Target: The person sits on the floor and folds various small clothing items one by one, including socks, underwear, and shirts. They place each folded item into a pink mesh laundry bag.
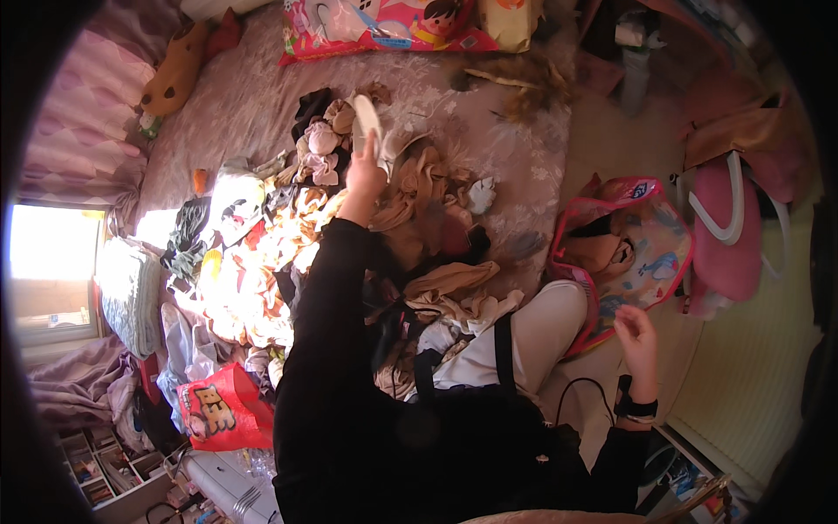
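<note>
Two bare hands are at work over a bed (262, 79) spread with a pale floral cover. Our left hand (365, 173) has its grip closed on a pale, long item (366, 116), blurred, above the far side of a heap of clothes (428, 188), mostly beige and brown. Our right hand (635, 332) has its grip released, fingers loosely bent, just beside the near edge of a clear bag (650, 249) with pink trim.

That bag lies open on the right and holds brown and dark cloth (598, 253); we cannot count the pieces. At near left, one open drawer (131, 504) holds small objects in compartments.

We count one red bag (229, 410) at near left, one pink package (384, 33) on the far side and one pink bag (742, 262) with white handles at far right. Large dark lettering marks the red bag; cartoon figures decorate the pink package, and blue shapes the clear bag.
</note>
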Available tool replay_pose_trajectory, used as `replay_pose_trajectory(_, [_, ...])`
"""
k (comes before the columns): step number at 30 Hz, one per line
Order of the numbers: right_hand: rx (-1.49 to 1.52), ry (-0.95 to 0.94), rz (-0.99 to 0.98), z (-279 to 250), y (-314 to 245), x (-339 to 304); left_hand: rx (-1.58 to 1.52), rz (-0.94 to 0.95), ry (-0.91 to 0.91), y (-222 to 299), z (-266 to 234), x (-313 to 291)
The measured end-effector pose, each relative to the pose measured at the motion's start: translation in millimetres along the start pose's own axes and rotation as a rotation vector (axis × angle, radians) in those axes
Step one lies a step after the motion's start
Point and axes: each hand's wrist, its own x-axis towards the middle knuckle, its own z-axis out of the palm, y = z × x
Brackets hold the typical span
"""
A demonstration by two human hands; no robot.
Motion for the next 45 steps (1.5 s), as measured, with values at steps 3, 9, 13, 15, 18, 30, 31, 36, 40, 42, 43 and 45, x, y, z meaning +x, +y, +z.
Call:
replay_pose_trajectory(3, [-0.035, -0.055, 0.063, 14.4, -1.4, 0.3, 0.037, 0.058, -0.121, 12.3, 19.6, -10.6])
replay_pose_trajectory(9, [-0.073, -0.188, -0.194, 40.4, -31.2, 4.4, -0.258, -0.15, 0.077, -6.7, 39.1, 6.7])
replay_pose_trajectory(13, [-0.09, -0.173, -0.204, 43.2, -43.2, -3.5, -1.406, -0.217, 0.138, -62.0, 38.9, 36.3])
replay_pose_trajectory(15, [-0.078, -0.185, -0.168, 43.5, -43.3, -9.7, -0.93, -0.373, -0.018, -72.9, 46.1, 45.5])
replay_pose_trajectory(18, [-0.087, -0.228, -0.064, 44.6, -39.8, -17.9, -0.151, 0.0, 0.01, -58.5, 53.9, 45.1])
replay_pose_trajectory(30, [-0.165, -0.278, -0.152, 51.6, -38.9, -21.2, -0.071, -0.171, -0.044, 12.2, 11.0, 10.7])
replay_pose_trajectory(31, [-0.157, -0.268, -0.142, 52.2, -40.4, -21.0, -0.098, -0.18, 0.007, 5.5, 3.7, 15.8])
replay_pose_trajectory(36, [-0.133, -0.271, -0.172, 58.7, -62.7, -16.3, -0.972, -0.134, 0.301, -31.6, -74.8, 4.7])
replay_pose_trajectory(40, [-0.201, -0.307, -0.378, 78.3, -105.8, -5.6, -1.554, 0.074, 0.24, -21.5, -155.0, -34.2])
replay_pose_trajectory(42, [-0.154, -0.258, -0.497, 96.1, -133.8, 1.1, -1.646, 0.169, 0.165, 0.4, -176.7, -60.9])
replay_pose_trajectory(43, [-0.04, -0.262, -0.516, 108.9, -147.4, 4.5, -1.647, 0.111, 0.09, 12.8, -181.0, -77.3])
replay_pose_trajectory(45, [0.112, -0.317, -0.601, 131.3, -171.4, 11.7, -1.643, 0.081, -0.002, 43.9, -174.5, -109.4])
